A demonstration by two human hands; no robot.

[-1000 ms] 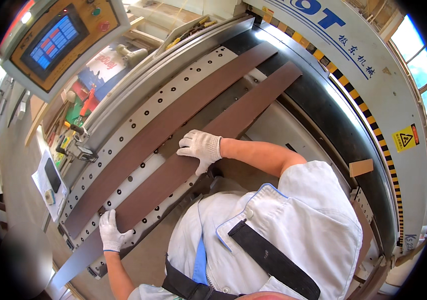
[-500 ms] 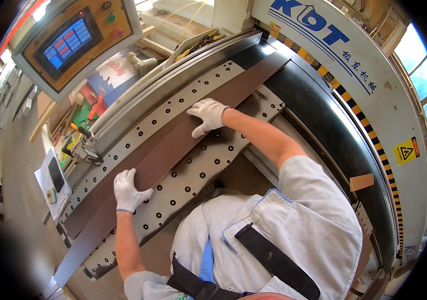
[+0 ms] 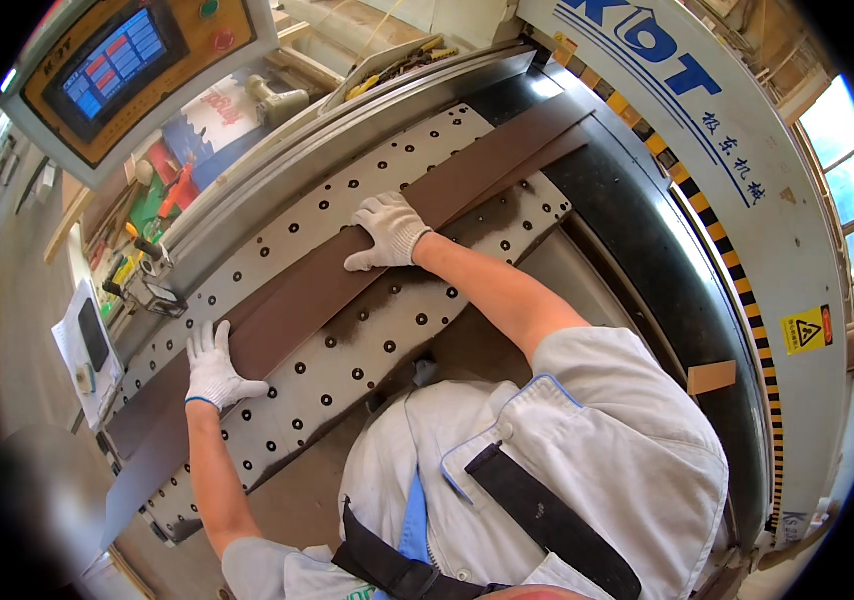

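Note:
Two long brown strips lie crossed at a slight angle on a pale grey machine bed [image 3: 367, 345] dotted with black round holes. The upper strip [image 3: 332, 275] runs from lower left to far right. Beneath it, the other strip [image 3: 547, 165] shows along the near side at the right end and along the far side at the left. My left hand [image 3: 217, 368], in a white knit glove, rests on the strips' left part with fingers stretched and thumb apart. Farther right, my gloved right hand [image 3: 388, 234] lies across the upper strip, fingers extended.
A control panel with a lit screen [image 3: 112, 65] stands at upper left. Behind the bed are a metal clamp-like fitting [image 3: 155, 285] and assorted tools. A phone [image 3: 93, 335] lies on papers at left. The white machine housing [image 3: 767, 215] curves along the right, beside a small wood offcut [image 3: 712, 377].
Both hands have shifted left along the strips. At the right end the two strips now fan apart, where only one showed before. The view has also shifted slightly.

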